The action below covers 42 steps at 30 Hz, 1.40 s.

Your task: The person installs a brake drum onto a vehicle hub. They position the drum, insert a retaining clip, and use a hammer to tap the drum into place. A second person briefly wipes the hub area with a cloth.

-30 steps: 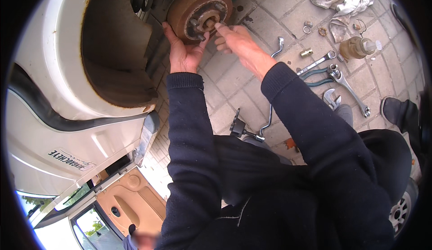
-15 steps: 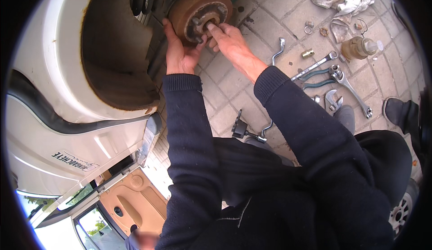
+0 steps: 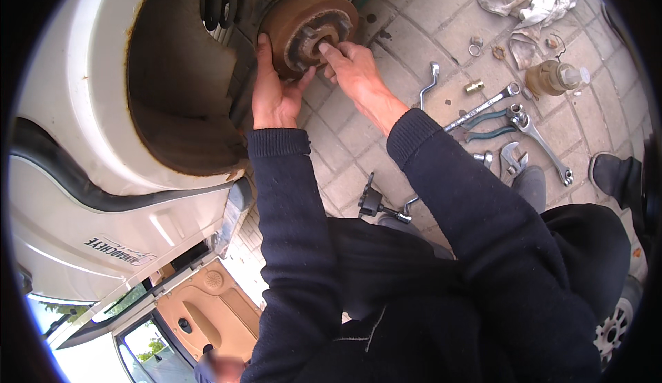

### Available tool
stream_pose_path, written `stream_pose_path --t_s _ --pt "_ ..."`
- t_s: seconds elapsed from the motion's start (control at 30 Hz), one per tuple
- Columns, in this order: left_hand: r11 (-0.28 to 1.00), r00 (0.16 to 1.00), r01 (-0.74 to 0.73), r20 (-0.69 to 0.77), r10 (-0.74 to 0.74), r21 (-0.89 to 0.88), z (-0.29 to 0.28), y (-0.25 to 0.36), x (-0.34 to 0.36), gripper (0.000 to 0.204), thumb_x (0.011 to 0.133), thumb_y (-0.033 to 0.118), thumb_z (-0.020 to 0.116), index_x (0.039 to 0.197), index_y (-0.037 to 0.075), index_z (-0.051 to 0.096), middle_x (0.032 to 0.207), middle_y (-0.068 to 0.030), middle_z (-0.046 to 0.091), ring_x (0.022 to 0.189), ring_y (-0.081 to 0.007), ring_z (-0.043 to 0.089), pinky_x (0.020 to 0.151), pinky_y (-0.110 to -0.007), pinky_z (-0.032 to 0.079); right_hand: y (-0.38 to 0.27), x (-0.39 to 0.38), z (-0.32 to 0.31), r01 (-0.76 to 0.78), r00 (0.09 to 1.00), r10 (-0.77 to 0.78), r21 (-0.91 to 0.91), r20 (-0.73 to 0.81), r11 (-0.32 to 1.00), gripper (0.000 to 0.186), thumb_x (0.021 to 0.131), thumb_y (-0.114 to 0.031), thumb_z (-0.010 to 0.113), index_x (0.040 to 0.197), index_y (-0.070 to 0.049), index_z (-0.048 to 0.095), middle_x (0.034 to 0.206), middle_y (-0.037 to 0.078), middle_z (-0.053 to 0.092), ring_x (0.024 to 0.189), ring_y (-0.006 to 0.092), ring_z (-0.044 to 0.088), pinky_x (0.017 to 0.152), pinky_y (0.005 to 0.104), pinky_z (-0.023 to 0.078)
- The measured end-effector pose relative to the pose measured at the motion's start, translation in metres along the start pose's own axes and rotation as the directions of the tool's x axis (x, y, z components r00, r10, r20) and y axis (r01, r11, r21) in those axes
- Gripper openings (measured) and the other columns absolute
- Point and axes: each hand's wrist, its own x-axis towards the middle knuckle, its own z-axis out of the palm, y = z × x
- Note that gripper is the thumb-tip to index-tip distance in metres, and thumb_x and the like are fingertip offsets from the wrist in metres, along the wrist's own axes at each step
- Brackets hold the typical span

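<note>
Rust-brown drum (image 3: 289,21), left hand (image 3: 276,99) clasping its edge, right hand (image 3: 360,76) partly hiding the hub (image 3: 308,46), that grip unclear.

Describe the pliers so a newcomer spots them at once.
From the rusty drum, look right and lower in the view, across the paving. Among the bare silver wrenches lie the pliers, set apart by their two curved, dark green handles.

Dark block capitals run along the pale body panel (image 3: 89,221) of the vehicle, upside down from here, with a smaller slanting script beside them. Over on the paving, the crumpled whitish rag (image 3: 541,3) carries a scrap of print, too partial to read.
</note>
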Motion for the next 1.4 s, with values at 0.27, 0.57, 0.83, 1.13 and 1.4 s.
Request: stream_pose_path --t_s 0.27,0.57,0.83,1.13,1.4 --pt "0.995 0.995 -0.004 -0.096 0.014 0.101 0.007 0.003 -0.002 0.068 0.093 0.065 0.066 0.143 0.022 0.050 0.140 -0.0021 0.055 0.122 -0.0209 0.053 0.085 -0.038 0.051 0.002 -0.002 0.006 -0.007 0.999 0.006 -0.019 -0.054 1.000 0.039 0.098 -0.039 0.066 0.091 -0.001 0.071 0.069 0.006 0.068 0.066 0.0176 0.063 0.064 0.0365 0.049" --pt "0.985 0.993 -0.006 -0.113 0.025 0.173 0.013 0.006 -0.009 0.069 0.089 0.067 0.070 0.138 0.020 0.052 0.135 -0.0016 0.055 0.117 -0.0217 0.053 0.081 -0.038 0.052 -0.003 -0.006 0.003 -0.042 0.998 0.041 -0.011 -0.046 0.999 0.033 0.100 -0.032 0.067 0.086 -0.002 0.067 0.070 0.002 0.059 0.066 0.0095 0.049 0.060 0.0281 0.041" --pt "0.982 0.989 -0.002 -0.147 0.030 0.189 0.013 0.006 -0.005 0.073 0.085 0.068 0.074 0.137 0.021 0.053 0.135 -0.0025 0.055 0.115 -0.0234 0.052 0.084 -0.038 0.049 0.000 -0.004 0.003 -0.047 0.998 0.043 -0.090 -0.046 0.995 0.038 0.099 -0.038 0.065 0.095 -0.001 0.072 0.072 0.009 0.071 0.069 0.0216 0.068 0.067 0.0382 0.052" --pt "0.977 0.994 -0.003 -0.109 0.027 0.214 0.014 0.004 -0.007 0.091 0.082 0.075 0.070 0.148 0.019 0.045 0.146 -0.0091 0.050 0.128 -0.0359 0.048 0.101 -0.053 0.046 -0.002 -0.005 0.000 -0.042 0.999 0.040 0.064 0.031 0.997 0.038 0.101 -0.037 0.064 0.100 0.001 0.069 0.077 0.007 0.068 0.072 0.0169 0.062 0.068 0.0354 0.050" --pt "0.981 0.994 0.001 -0.104 0.020 0.196 0.013 0.004 -0.008 0.103 0.084 0.073 0.069 0.159 0.015 0.030 0.161 -0.0126 0.035 0.140 -0.0489 0.038 0.113 -0.074 0.022 -0.016 0.013 -0.028 -0.022 0.981 0.037 0.079 -0.191 0.997 0.049 0.102 -0.044 0.062 0.123 0.000 0.057 0.104 0.008 0.063 0.095 0.0171 0.058 0.085 0.0343 0.048"
